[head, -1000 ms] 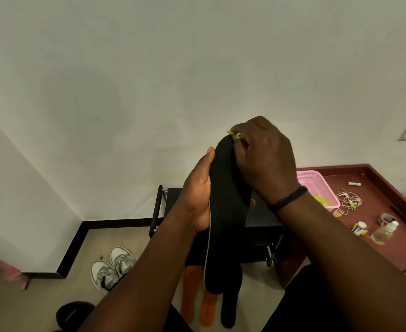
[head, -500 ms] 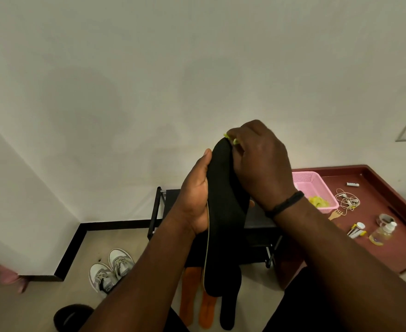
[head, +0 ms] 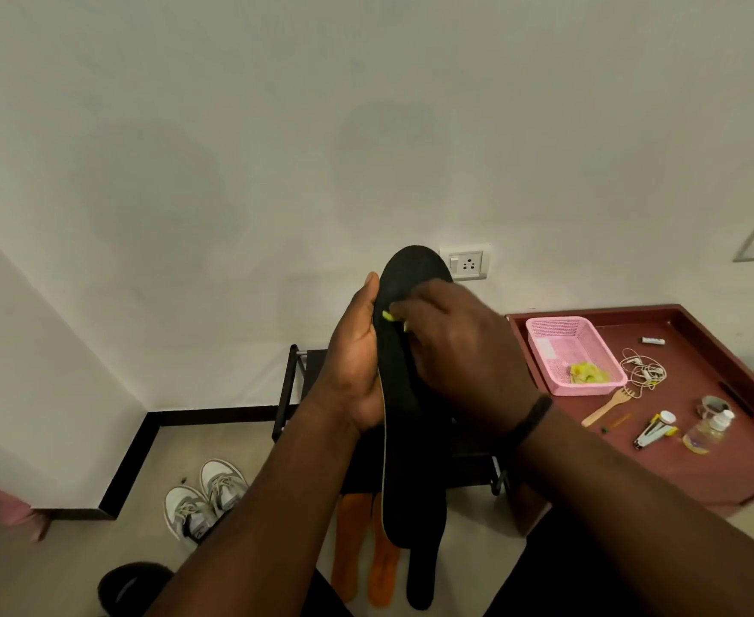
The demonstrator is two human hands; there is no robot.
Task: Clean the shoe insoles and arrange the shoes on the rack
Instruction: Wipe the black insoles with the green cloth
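My left hand grips a long black insole upright by its left edge, toe end up. My right hand presses a small yellow-green cloth against the insole's upper face; most of the cloth is hidden under the fingers. Behind the insole stands the black shoe rack, largely hidden by my arms. On the floor below lie two orange insoles and another black insole. A pair of white-grey sneakers sits on the floor to the left.
A maroon table on the right carries a pink basket with a yellow cloth, earphones, a wooden fork, a small bottle and other small items. A dark round object sits bottom left. Wall sockets are behind.
My right hand with the cloth has slid down from the insole's toe tip to its upper face, baring the tip. The left hand keeps its hold.
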